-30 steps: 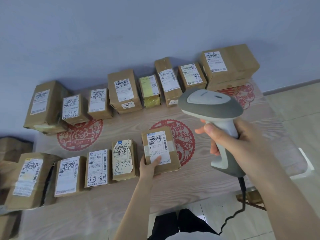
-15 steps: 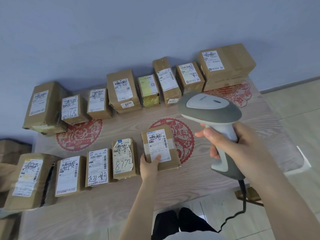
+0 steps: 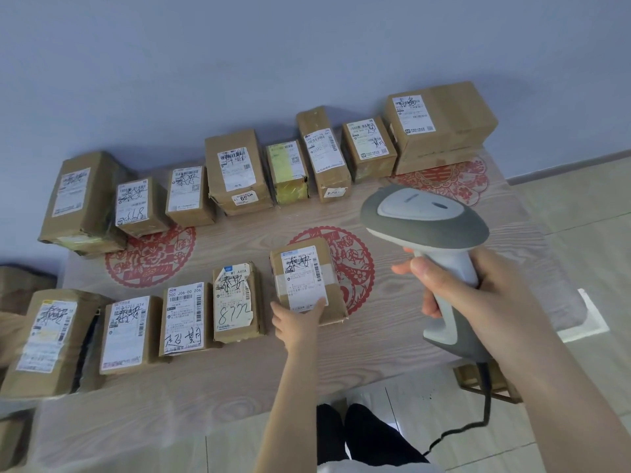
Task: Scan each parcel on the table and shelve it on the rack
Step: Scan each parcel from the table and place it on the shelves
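Observation:
A small brown parcel (image 3: 307,278) with a white label lies at the right end of the near row on the wooden table (image 3: 239,377). My left hand (image 3: 295,320) grips its near edge, thumb on the label. My right hand (image 3: 471,295) holds a grey and white barcode scanner (image 3: 426,220) by the handle, to the right of that parcel and raised above the table, its head facing away from me. Several other labelled parcels lie in two rows, such as one marked 8772 (image 3: 237,302).
The far row of parcels, ending in a big box (image 3: 440,124), stands against the blue wall. Red paper-cut decals (image 3: 150,257) mark the tabletop. The scanner's black cable (image 3: 485,404) hangs past the table's near edge. More boxes (image 3: 13,291) sit at the left. Tiled floor lies to the right.
The scanner has dropped slightly in view as the camera tilted. My left hand keeps its hold on the same parcel, which has not left the table.

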